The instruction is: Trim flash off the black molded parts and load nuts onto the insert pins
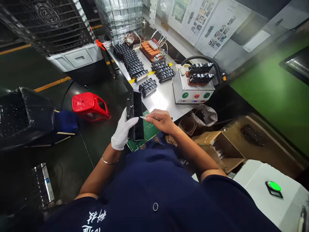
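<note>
My left hand, in a white glove, is closed on a long black plastic part and holds it tilted over a green mat at the near edge of the table. The thumb lies across the part's flat face. My bare right hand pinches a thin, pale, pointed tool, whose tip is near the left thumb and the part's edge. Whether the tip touches the part I cannot tell. Beyond the hands, rows of similar black parts lie on the metal table.
A white control box with buttons stands at the table's right, black parts on top. An orange fixture with hoses is at the back. To the left is a red stool; an open cardboard box sits at the right.
</note>
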Tool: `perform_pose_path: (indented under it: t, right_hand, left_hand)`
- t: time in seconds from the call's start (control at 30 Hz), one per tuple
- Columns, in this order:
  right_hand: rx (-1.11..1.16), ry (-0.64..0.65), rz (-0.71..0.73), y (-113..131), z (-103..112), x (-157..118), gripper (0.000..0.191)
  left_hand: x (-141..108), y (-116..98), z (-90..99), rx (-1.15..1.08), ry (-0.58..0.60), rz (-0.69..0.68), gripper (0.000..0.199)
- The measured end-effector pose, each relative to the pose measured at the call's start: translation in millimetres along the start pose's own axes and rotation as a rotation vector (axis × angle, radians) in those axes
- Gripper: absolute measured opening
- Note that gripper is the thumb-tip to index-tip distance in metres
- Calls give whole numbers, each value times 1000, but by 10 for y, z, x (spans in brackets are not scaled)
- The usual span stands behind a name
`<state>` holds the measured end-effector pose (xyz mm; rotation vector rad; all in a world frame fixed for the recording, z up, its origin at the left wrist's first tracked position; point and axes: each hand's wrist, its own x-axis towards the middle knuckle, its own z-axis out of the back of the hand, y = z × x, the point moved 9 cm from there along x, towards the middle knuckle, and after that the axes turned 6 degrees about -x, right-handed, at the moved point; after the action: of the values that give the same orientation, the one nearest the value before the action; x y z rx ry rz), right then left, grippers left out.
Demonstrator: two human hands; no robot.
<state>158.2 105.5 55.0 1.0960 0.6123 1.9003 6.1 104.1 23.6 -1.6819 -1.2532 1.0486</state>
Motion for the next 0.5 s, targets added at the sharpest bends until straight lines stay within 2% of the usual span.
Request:
perform_pose_path:
  t: [0.17,0.27,0.33,0.4,0.5]
  right_hand:
    - [-41,-102,-85,-309,269,248,30]
    - [-60,-147,-152,-434,449,303,31]
    - [-42,-84,-150,-395,484,290,29]
    - [-15,45,-97,-265,452,254,26]
    - [-12,215,21,-35,409,194,24]
  left_hand:
    - [-182,94,-165,2,137,114,62]
    - [-314,178,-224,-56,278,254,56]
    - [-401,238,-206,-127,337,379,52]
    - [-461,270,-146,-202,338,475,55]
    - [-519,268,-88,-267,336,533,62]
